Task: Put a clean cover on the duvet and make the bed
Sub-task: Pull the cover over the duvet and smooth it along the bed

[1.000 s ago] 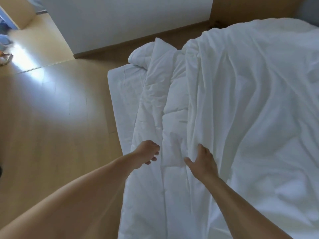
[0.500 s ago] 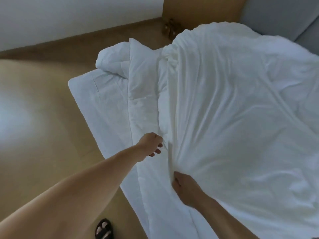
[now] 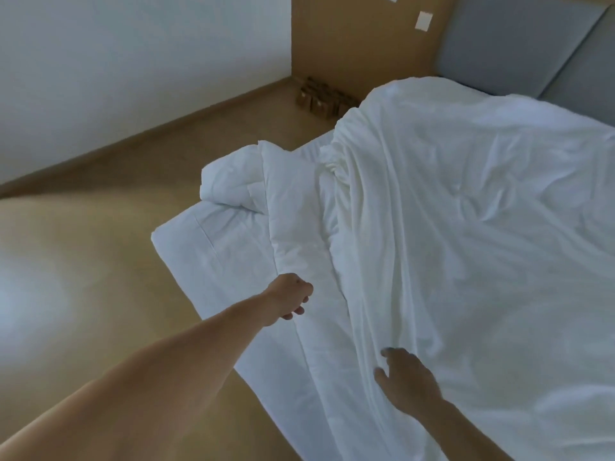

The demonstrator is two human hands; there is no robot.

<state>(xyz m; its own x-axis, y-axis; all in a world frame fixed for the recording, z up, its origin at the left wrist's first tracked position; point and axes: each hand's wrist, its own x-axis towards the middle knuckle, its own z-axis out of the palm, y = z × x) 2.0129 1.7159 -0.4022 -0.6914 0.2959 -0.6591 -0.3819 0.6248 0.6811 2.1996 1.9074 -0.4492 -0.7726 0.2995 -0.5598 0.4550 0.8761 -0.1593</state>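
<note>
Wood floor; one duvet, one cover, one left hand, one right hand.

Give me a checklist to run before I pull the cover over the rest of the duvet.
1. Duvet fully inside cover: not ok; a quilted strip lies bare beside it.
2. Left hand gripping duvet edge: cannot tell; fingers are curled at it.
3. Right hand holding cover edge: not ok; it rests there, fingers spread.
4. Cover smooth: not ok; creased, bunched at the far corner.
5. Boxes out of the way: ok; they stand against the far wall.
</note>
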